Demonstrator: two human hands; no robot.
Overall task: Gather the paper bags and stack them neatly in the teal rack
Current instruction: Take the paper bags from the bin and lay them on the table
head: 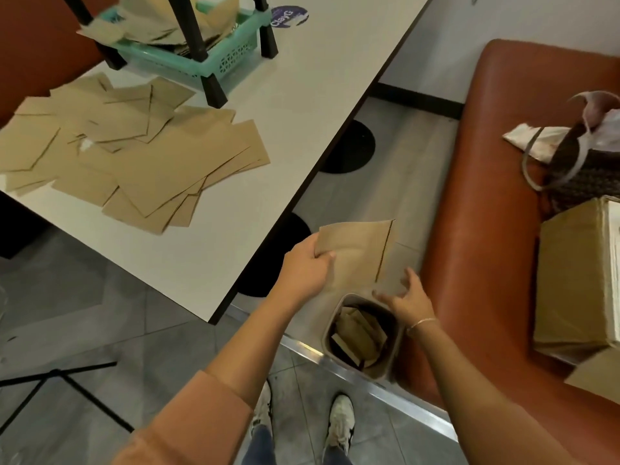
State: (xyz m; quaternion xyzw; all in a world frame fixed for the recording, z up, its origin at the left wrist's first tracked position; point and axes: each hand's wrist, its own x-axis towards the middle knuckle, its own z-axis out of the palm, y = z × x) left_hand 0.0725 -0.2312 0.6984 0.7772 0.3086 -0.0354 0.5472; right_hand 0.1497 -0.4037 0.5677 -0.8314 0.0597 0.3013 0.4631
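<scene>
Near centre, above the floor: one flat paper bag [355,253], pinched at its left corner by the left hand [307,268], thumb on top. Right hand [407,298], just beside the bag's lower right edge, fingers spread and holding nothing. Below it: small bin [364,330] containing further bags. Left, on the white table [302,105]: loose pile of bags [134,156], scattered. Far left: teal rack [198,58], partly filled, untidily. Right: orange bench [486,196]. Step judged: gathering. Next move calls for carrying this bag over the table to the rack and squaring it with the rest.
</scene>
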